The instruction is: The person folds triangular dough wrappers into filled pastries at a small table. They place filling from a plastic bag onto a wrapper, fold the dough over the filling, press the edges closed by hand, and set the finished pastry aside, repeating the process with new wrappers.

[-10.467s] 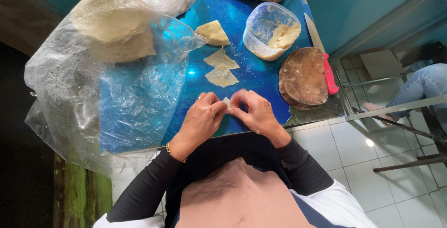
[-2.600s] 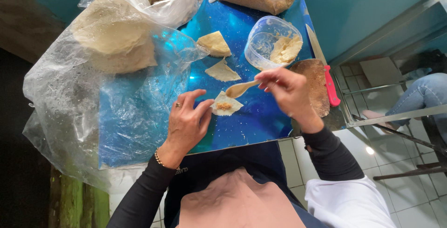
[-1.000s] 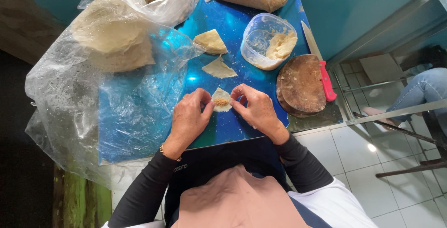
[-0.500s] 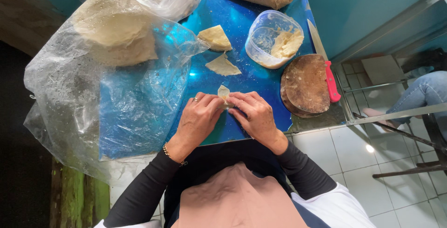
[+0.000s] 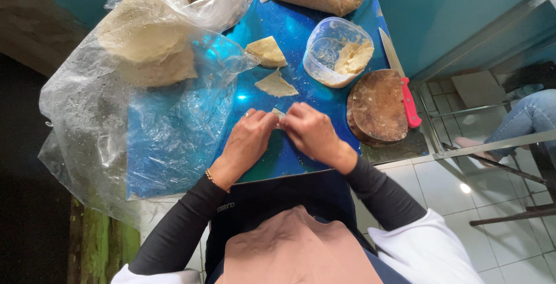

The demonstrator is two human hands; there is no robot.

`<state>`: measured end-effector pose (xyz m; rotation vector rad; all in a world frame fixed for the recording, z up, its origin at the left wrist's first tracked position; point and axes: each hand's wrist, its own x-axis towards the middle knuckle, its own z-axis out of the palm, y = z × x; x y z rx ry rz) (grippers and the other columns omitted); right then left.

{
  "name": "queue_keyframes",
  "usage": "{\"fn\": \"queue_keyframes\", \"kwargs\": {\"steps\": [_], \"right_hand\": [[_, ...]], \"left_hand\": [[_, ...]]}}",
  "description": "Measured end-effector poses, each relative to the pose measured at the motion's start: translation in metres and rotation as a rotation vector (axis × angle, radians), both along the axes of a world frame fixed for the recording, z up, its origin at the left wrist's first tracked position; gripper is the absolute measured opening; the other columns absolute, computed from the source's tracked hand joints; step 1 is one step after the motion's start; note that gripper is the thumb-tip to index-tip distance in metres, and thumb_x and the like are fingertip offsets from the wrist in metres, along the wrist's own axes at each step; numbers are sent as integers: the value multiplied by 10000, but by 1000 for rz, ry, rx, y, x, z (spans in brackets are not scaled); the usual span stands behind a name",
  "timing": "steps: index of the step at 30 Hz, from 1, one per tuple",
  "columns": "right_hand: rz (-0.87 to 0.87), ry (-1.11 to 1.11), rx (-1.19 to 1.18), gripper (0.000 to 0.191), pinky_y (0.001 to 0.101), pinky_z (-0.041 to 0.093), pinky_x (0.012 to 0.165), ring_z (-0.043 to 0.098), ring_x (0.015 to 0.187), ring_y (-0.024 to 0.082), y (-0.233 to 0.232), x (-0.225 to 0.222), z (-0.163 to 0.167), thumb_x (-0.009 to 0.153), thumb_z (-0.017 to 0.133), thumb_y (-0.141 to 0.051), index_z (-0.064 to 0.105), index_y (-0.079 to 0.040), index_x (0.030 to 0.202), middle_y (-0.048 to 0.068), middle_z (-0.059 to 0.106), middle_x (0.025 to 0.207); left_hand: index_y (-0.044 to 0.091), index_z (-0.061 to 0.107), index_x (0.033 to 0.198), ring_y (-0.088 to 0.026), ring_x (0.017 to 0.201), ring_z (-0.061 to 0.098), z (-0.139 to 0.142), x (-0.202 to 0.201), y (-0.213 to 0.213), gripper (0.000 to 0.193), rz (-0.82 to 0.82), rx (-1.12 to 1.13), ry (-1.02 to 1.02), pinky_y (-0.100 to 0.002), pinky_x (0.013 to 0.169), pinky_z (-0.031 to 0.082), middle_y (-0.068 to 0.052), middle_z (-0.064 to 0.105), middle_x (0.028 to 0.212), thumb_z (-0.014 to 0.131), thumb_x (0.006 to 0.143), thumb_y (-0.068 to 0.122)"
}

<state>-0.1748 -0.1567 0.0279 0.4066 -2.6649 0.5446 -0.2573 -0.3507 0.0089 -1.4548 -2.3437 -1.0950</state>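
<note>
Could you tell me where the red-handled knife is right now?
The red-handled knife lies right of the hands, along the round wooden board's far-right edge, beside the plastic tub.

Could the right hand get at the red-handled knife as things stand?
Probably yes: the red-handled knife lies uncovered beside the round wooden board, but the right hand is pinching a small wrapper.

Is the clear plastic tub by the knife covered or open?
Open: the clear tub has no lid, and the pale filling inside shows.

My head camera is the only view, looking steeply down from close above my hands (image 5: 284, 136) at the blue tabletop (image 5: 289, 40), my chest at the bottom edge.
</note>
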Motion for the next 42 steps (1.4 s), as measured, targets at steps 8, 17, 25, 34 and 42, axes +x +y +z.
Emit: {"fn": "queue_keyframes", "kwargs": {"steps": [8,17,25,34,42], "right_hand": [[46,-322,-349,225,389,529,712,663,820,266,18,-40,3,794,820,-229,704,-91,929,78,622,894],[-18,-171,-246,62,359,536,723,688,853,245,5,-15,-4,876,760,-176,762,-127,914,50,655,942],[-66,-329,-339,116,369,526,679,680,786,247,7,-35,6,814,779,-164,718,-101,890,60,675,856],[-48,48,-2,86,390,511,711,631,834,271,-8,-6,9,874,772,-163,742,-107,932,28,692,908],[-183,-195,-284,106,398,526,717,659,829,257,-5,-25,0,881,775,-217,763,-112,896,69,676,908]], "left_hand": [[85,722,853,-365,879,630,0,-20,8,28,58,13,-254,-468,752,496,-141,644,845,696,856,93],[27,632,941,-328,829,677,4,-10,6,99,112,153,-307,-430,728,532,-125,685,857,704,879,59],[39,688,935,-352,911,640,-1,4,0,84,59,98,-72,-431,784,528,-141,666,947,721,884,97],[46,717,915,-344,890,658,2,-22,7,79,54,29,-314,-447,772,525,-139,660,897,726,899,122],[39,699,997,-359,877,648,7,-12,-1,94,0,71,-81,-451,743,527,-145,638,913,701,930,106]]}}
